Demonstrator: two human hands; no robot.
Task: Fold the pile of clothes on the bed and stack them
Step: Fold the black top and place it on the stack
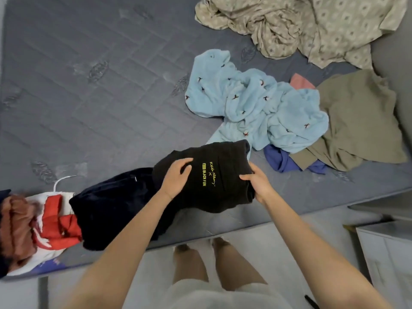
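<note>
On my feed both forearms (138, 230) are bare along their whole visible length, from the near edge of the picture out to the wrists. I see only skin on the left hand (176, 177) and the right hand (256, 184). At the near centre I see a pale off-white garment (223, 295) across the hips. It looks plain and soft, and it could be shorts or a short skirt; I can't tell which. Two bare legs (234, 264) show beyond its hem, knees and shins uncovered. The feet (220, 241) are blurred from here. Something pale sits around them, but I can't make out whether it is footwear.
</note>
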